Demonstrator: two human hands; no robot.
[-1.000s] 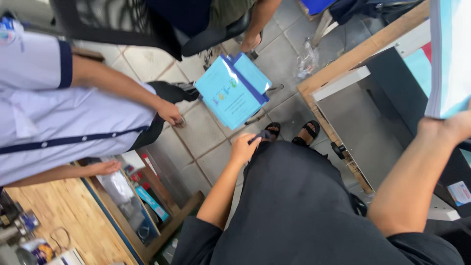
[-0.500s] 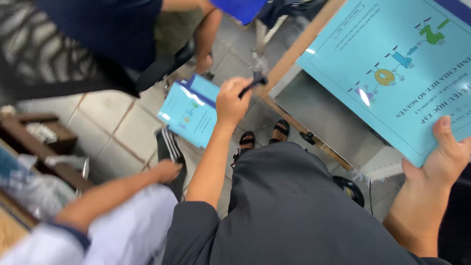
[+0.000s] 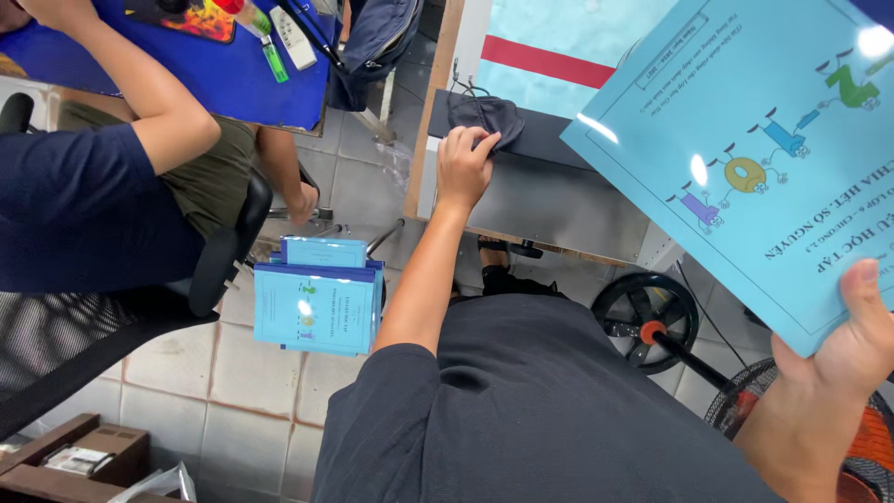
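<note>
While the right hand [image 3: 843,359] grips the lower corner of a large light-blue booklet [image 3: 754,149] raised near the camera, the left hand [image 3: 463,166] reaches forward, fingers closed on a dark grey cloth [image 3: 484,116]. That cloth lies at the near edge of the grey table [image 3: 559,200], well left of the booklet, whose long axis tilts diagonally.

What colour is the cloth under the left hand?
Dark grey cloth, under the left hand; head view.

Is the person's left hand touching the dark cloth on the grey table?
Touching. The head view shows the left hand with its fingers resting on the dark cloth on the grey table.
</note>
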